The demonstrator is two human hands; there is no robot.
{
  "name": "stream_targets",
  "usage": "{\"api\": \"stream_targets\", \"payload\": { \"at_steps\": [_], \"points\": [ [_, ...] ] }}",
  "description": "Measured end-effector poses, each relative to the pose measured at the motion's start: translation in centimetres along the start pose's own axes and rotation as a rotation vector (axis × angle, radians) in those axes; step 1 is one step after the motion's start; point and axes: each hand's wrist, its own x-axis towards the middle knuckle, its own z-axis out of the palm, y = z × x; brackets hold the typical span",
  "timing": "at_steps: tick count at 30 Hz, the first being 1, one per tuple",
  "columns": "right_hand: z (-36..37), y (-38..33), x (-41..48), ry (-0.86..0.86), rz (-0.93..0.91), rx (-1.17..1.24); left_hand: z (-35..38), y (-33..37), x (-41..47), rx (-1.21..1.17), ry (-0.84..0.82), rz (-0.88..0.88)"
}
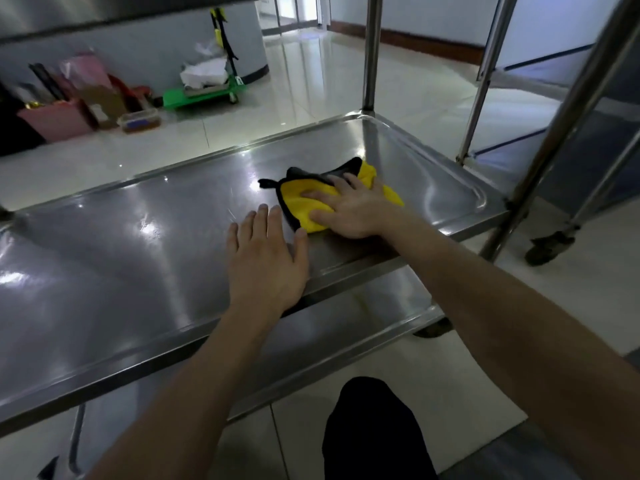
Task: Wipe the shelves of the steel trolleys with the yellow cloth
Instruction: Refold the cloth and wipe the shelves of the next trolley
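Note:
A yellow cloth with a black edge [304,206] lies on the middle shelf [121,244] of a steel trolley, toward its right end. My right hand [353,209] presses flat on the cloth, fingers spread over it. Just left of the cloth, my left hand [265,258] rests palm down on the bare steel with its fingers apart and nothing in it. A lower shelf [363,306] shows beneath the near edge. The underside of the top shelf [104,12] crosses the top of the view.
A second steel trolley [571,133] stands close on the right, its caster [550,249] on the tiled floor. Upright posts [372,53] rise at the shelf's far right corner. Boxes, a pink bin [55,123] and a green cart [207,95] sit against the far wall.

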Motion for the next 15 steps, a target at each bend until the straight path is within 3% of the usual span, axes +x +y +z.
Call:
{"api": "stream_targets", "payload": {
  "at_steps": [4,7,11,15],
  "points": [
    [0.9,3.6,-9.2,-0.011,-0.083,0.02,0.1,-0.3,-0.2,-0.026,-0.024,-0.026],
    [-0.3,9.8,-10.9,-0.068,0.023,0.039,0.0,-0.1,-0.4,-0.033,-0.036,-0.025],
    [-1.9,15.9,-6.7,-0.037,0.289,-0.015,-0.2,0.2,-0.6,-0.041,0.003,-0.007],
    [-3.2,14.2,2.5,-0.006,0.358,-0.039,0.0,0.3,-0.7,-0.039,0.022,0.017]
  ]
}}
